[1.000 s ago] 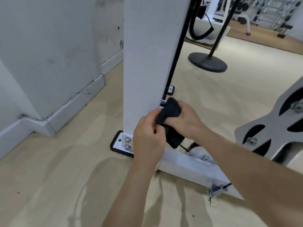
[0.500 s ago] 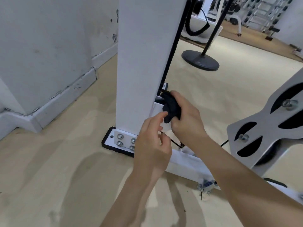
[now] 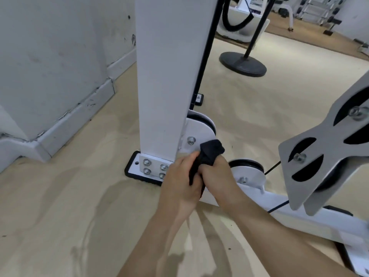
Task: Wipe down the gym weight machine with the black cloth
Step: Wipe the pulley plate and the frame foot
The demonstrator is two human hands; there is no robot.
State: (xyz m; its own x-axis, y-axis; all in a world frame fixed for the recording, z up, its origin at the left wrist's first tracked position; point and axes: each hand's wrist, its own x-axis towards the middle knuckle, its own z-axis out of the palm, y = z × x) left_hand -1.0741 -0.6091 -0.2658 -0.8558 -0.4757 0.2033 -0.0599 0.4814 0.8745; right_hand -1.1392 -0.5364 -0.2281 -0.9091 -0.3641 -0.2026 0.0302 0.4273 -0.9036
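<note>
A pale beige gym floor, marked with darker streaks, is seen spreading around the tall white rectangular steel upright of the weight machine, which is taken as the landmark. To the left of the upright a scuffed grey-white wall with a chipped white skirting board is met by the floor, with a strip of bare floor left between wall and upright. Beyond the upright, to its right, a black round flat stand base is set on the floor with a slanted black pole rising from it, and wide bare floor lies between it and the upright. Far beyond, blurred gym racks are made out. Right of the upright a large grey metal pulley plate with dark cut-outs is tilted over the white base rail that runs away from the upright's foot. At that foot a white bolted plate on a black rubber pad is laid flat on the floor. Just right of the foot a white round pulley cover is fixed.

The crumpled black cloth is held against the lower edge of that cover, just beside the upright's foot. It is clasped by both hands: the left hand has its grip curled round the cloth's lower part, and the right hand has its grip closed round the upper part, the two hands touching.
</note>
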